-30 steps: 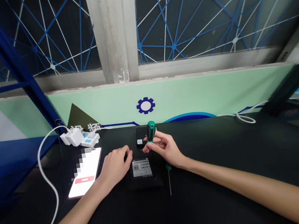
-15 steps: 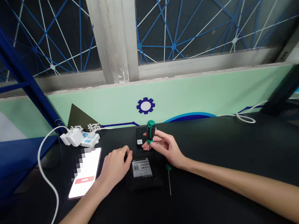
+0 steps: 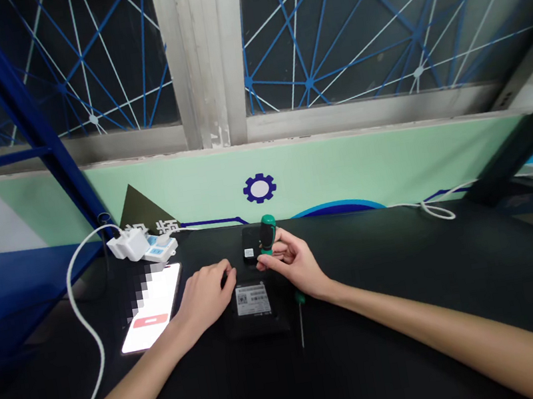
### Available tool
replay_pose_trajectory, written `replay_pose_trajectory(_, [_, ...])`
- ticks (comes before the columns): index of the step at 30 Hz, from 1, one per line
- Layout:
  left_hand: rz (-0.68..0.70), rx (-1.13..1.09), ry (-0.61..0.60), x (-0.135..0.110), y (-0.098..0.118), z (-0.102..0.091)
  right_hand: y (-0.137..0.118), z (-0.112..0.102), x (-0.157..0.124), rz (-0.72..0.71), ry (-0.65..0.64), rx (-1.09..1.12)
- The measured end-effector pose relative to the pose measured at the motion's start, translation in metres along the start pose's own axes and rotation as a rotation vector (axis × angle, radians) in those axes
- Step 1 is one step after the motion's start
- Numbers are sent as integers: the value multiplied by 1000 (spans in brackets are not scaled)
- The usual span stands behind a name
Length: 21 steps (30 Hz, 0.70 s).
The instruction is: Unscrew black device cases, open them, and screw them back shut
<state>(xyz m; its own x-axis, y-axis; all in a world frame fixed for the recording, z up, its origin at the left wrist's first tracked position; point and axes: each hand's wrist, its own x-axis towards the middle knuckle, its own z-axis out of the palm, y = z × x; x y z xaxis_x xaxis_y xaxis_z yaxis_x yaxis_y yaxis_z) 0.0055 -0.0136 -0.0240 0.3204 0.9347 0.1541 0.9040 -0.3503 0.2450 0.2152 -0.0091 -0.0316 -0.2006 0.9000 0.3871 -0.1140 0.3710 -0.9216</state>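
Observation:
A black flat device (image 3: 257, 322) with a white label lies on the black table. My left hand (image 3: 206, 297) rests on its left edge, fingers curled down against it. My right hand (image 3: 292, 261) pinches a green-and-black screwdriver (image 3: 266, 234), held upright over the device's far edge. A second small black box (image 3: 251, 241) with a white sticker sits just behind the screwdriver. A thin screwdriver with a green handle (image 3: 301, 319) lies on the table right of the device.
A lit phone (image 3: 152, 306) lies left of my left hand. Behind it sit a white charger and power strip (image 3: 141, 245) with a white cable (image 3: 83, 316) looping to the left. Another white cable (image 3: 437, 209) lies at the back right. A wall stands behind the table.
The upright screwdriver and my right hand have shifted slightly left, with the fingers turning on the handle. My left hand has stayed in place.

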Motion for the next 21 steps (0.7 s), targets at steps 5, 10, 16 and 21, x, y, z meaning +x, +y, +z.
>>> replay_pose_trajectory(5, [-5,-14,-4,-1,1,-3,0,-4,-4,-40,-49,-12])
replay_pose_trajectory(10, [-15,-6,-19,-1,4,-6,0,-5,-4,-54,-60,-40])
replay_pose_trajectory(16, [-35,4,-33,-1,6,-6,1,-2,0,-20,3,-25])
replay_pose_trajectory(21, [-13,1,-15,-1,2,-3,3,-1,0,-3,0,-25])
